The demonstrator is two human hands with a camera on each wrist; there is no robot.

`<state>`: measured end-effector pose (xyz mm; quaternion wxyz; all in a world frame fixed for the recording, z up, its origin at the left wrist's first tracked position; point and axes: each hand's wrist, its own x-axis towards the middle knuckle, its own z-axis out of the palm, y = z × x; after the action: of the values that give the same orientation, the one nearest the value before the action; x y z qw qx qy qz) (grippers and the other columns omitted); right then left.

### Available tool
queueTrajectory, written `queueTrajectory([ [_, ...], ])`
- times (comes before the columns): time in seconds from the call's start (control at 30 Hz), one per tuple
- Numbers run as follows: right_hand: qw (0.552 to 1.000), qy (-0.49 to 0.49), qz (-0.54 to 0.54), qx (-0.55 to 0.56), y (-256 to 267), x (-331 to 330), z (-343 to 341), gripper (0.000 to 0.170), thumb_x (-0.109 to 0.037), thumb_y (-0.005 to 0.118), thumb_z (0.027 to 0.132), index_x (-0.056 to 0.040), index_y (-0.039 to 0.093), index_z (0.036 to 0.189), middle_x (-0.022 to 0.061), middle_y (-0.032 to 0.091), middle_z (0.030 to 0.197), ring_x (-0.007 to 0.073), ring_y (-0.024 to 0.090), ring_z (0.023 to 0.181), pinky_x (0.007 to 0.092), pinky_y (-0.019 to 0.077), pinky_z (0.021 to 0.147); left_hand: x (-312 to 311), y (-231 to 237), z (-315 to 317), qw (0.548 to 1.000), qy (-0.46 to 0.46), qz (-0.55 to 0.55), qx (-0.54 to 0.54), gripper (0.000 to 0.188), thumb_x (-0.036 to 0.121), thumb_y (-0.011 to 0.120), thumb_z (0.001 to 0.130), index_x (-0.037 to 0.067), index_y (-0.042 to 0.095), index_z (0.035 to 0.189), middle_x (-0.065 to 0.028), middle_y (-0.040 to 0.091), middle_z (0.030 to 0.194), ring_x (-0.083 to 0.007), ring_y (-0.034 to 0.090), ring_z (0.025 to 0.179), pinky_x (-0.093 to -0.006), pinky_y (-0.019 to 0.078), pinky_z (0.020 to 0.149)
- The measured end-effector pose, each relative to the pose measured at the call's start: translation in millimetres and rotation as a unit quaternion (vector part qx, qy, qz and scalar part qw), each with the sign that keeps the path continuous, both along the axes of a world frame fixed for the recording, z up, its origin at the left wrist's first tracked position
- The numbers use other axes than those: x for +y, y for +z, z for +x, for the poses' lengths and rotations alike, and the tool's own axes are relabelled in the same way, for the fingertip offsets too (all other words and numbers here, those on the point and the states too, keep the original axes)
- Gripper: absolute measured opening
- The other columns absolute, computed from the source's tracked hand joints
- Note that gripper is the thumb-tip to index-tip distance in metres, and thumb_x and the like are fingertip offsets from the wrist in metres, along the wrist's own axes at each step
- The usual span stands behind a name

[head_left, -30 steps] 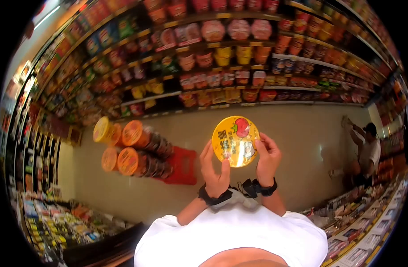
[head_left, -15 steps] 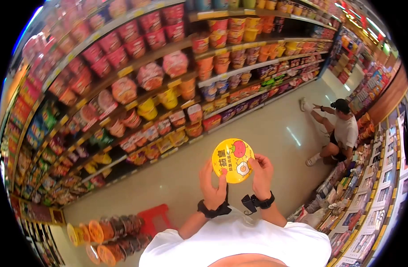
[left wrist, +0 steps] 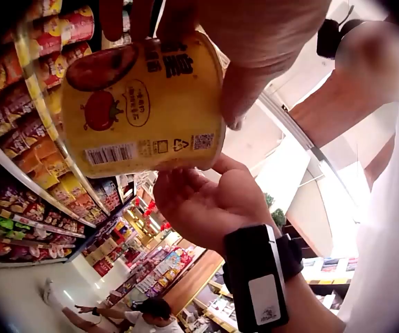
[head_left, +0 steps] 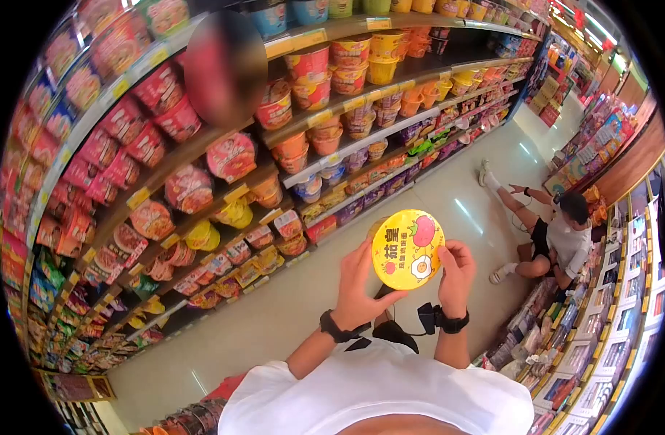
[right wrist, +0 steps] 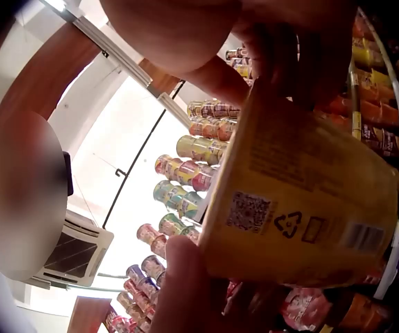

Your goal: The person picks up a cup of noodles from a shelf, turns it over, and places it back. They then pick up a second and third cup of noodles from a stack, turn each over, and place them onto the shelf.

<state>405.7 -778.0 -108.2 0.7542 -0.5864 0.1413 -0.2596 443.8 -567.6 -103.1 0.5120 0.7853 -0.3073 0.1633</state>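
A yellow round tub (head_left: 408, 249) with a tomato and a fried egg on its lid is held between both hands in front of the white shirt. My left hand (head_left: 359, 288) grips its left side, the thumb along the lower edge. My right hand (head_left: 455, 274) pinches the right rim. The left wrist view shows the tub's printed side (left wrist: 144, 104) with a barcode, the left fingers over its top and the right hand (left wrist: 213, 205) at its lower edge. In the right wrist view the tub (right wrist: 303, 201) shows a square code and a recycling mark.
Shelves of cup noodles (head_left: 310, 76) rise ahead and to the left. A person (head_left: 564, 235) in a white shirt sits low at the right, beside shelves of packaged goods (head_left: 600, 319). Stacked tubs (head_left: 180, 420) stand on the floor at the lower left.
The view has swung right and nearer the shelves, and the floor stack has slid to the lower left edge. Both hands still hold the tub, now slightly further right in view.
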Motion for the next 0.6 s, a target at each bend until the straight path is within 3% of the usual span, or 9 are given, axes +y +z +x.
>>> queueTrajectory([
  [0.23,0.998,0.019,-0.016,-0.065,9,-81,126,0.011,-0.004,0.069,0.095,-0.0014,0.062,0.103,0.0015,0.064,0.103,0.0081,0.059,0.089,0.0238,0.0479,0.081,-83,-9,113,0.999,0.017,-0.045,0.018,0.099,0.027,0.094,0.068,0.000,0.043,0.149,-0.0197,0.050,0.148,-0.0364,0.048,0.134,-0.0465,0.0377,0.112],
  [0.3,0.996,0.060,-0.006,-0.069,21,-100,162,0.012,-0.002,0.069,0.094,-0.0021,0.059,0.101,0.0016,0.061,0.105,0.0080,0.057,0.091,0.0237,0.0473,0.082,-104,-1,150,0.998,0.043,-0.037,0.009,0.094,0.024,0.095,0.068,-0.002,0.048,0.144,-0.0228,0.052,0.145,-0.0356,0.053,0.132,-0.0427,0.0434,0.108],
  [0.4,0.986,0.116,0.006,-0.118,21,-137,216,0.014,0.000,0.069,0.093,-0.0028,0.056,0.099,0.0016,0.058,0.105,0.0081,0.056,0.093,0.0239,0.0469,0.083,-130,9,201,0.999,0.035,-0.028,0.009,0.093,0.023,0.095,0.068,-0.003,0.048,0.144,-0.0222,0.052,0.145,-0.0346,0.052,0.133,-0.0426,0.0426,0.110],
  [0.6,0.986,0.106,-0.044,-0.118,20,-185,294,0.016,0.001,0.068,0.093,-0.0036,0.053,0.097,0.0028,0.055,0.111,0.0088,0.055,0.095,0.0245,0.0466,0.085,-182,11,273,0.998,0.026,-0.036,0.054,0.094,0.025,0.095,0.069,-0.002,0.047,0.146,-0.0212,0.051,0.146,-0.0346,0.050,0.135,-0.0436,0.0421,0.110],
])
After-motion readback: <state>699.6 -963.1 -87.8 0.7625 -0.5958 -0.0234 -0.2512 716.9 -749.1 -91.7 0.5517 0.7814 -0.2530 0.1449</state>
